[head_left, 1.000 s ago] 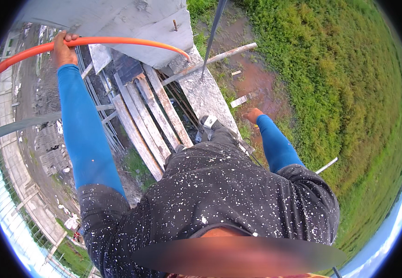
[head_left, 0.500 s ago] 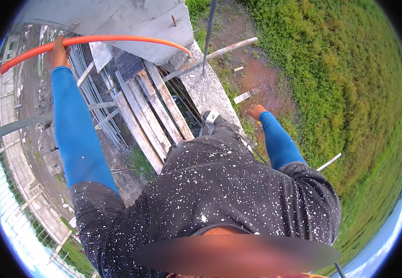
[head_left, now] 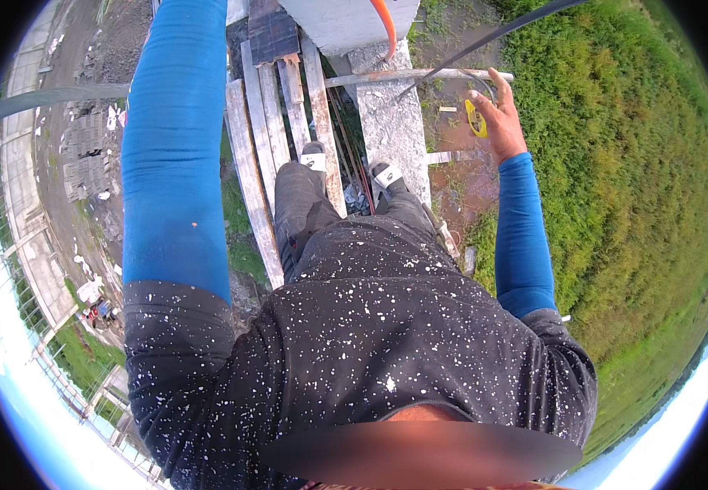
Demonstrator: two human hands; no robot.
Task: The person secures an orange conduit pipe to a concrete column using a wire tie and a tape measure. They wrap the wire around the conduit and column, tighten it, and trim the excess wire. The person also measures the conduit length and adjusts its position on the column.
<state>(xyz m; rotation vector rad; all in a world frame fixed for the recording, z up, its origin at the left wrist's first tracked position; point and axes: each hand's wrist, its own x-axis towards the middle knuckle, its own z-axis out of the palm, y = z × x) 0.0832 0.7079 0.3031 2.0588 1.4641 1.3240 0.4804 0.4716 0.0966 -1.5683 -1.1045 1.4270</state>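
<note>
My left arm (head_left: 176, 147), in a blue sleeve, stretches past the top edge, so my left hand is out of sight. My right hand (head_left: 502, 122) is raised over the muddy ground on the right. It holds what looks like a yellow tape measure (head_left: 477, 119) with a dark loop, partly hidden by the thumb and palm. Ahead, an orange flexible pipe (head_left: 385, 26) comes down to the concrete beam beside a grey concrete column (head_left: 337, 20); its other end lies beyond the view.
One foot stands on rough wooden planks (head_left: 249, 180), the other on the narrow concrete beam (head_left: 386, 114). A wooden pole (head_left: 427, 74) crosses the beam. A dark bar (head_left: 501, 33) slants up to the right. Grass (head_left: 615, 180) and mud lie far below on the right.
My left hand has gone beyond the top edge; before, it held the orange pipe. My right hand has moved forward and up, showing the yellow tape measure. Both feet now show.
</note>
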